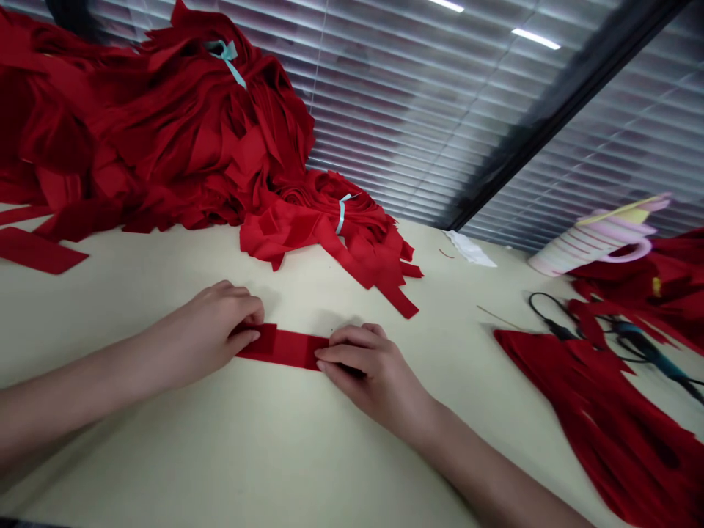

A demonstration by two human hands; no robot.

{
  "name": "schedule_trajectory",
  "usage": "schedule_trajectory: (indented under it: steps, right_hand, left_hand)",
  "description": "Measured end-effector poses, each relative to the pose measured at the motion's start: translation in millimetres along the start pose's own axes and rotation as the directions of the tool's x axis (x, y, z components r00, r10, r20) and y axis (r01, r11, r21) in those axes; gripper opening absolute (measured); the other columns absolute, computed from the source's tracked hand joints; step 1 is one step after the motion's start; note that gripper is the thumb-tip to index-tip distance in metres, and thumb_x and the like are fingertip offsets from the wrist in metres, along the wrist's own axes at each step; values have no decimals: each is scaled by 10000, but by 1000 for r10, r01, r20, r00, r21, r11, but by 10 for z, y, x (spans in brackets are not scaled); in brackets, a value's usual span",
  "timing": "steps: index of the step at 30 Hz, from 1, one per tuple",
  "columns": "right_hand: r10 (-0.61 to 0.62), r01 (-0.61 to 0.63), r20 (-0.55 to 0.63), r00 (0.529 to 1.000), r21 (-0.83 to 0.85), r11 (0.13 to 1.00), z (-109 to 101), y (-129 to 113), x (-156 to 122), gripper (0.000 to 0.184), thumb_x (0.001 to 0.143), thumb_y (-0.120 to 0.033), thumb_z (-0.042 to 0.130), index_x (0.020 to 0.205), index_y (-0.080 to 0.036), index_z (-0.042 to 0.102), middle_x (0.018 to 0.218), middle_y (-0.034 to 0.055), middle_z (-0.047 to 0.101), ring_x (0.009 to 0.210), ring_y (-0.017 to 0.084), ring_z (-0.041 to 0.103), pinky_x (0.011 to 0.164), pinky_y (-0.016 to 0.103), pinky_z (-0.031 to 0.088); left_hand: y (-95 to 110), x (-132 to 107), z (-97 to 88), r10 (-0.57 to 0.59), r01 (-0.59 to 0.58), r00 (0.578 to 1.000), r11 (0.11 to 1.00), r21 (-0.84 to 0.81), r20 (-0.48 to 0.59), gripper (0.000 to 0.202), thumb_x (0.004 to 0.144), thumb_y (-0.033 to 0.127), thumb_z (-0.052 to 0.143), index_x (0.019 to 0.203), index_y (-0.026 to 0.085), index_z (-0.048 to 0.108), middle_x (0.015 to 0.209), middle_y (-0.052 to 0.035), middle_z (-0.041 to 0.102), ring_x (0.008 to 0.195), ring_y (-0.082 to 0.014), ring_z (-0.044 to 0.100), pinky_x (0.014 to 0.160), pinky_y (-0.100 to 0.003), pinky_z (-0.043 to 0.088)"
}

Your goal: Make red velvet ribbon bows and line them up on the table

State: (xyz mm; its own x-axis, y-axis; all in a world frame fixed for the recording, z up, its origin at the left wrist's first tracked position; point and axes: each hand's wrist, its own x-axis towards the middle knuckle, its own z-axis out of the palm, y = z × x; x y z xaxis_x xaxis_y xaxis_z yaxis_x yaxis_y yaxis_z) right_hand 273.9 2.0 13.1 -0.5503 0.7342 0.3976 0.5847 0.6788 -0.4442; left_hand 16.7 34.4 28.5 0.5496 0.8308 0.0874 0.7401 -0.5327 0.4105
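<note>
A short red fabric strip [291, 348] lies on the pale table between my two hands, with darker, overlapping layers near both ends. My left hand [224, 323] pinches its left end, thumb and fingers closed on the cloth. At the opposite end, my right hand [374, 367] grips the strip between thumb and fingertips. Both ends are partly hidden under the fingers.
Behind the hands, a large heap of red fabric strips [165, 139] and a smaller tied bundle [352, 227] lie against the blinds [396, 110]. At right are a striped mug [588, 246], a corded tool [643, 345] and more red strips [605, 418].
</note>
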Motion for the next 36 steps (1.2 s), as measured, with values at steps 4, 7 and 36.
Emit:
schedule_trajectory:
  steps: [4,7,36]
  right_hand:
    - [6,-6,-4,1000,2,1000,7,4,3,169,898,-184,552,864,-219,714,835,18,692,728,133,620,690,329,385]
    - [5,-5,-4,1000,13,1000,16,18,4,155,888,-173,568,854,-218,713,823,10,689,733,132,624,690,325,382]
    - [-22,29,-52,998,139,990,-8,70,7,117,821,-122,621,822,-219,688,829,0,717,781,143,661,745,306,492]
  left_hand:
    - [34,22,-49,-28,30,999,995,-91,24,136,838,208,466,717,203,526,734,-12,564,776,-198,520,638,-282,397]
    - [111,56,-170,-50,61,997,981,-184,64,164,876,273,448,766,204,548,715,13,552,638,-145,495,555,-236,381]
    - [583,241,212,268,-267,964,962,52,5,214,900,75,417,807,141,599,951,-95,571,984,-264,474,855,-435,383]
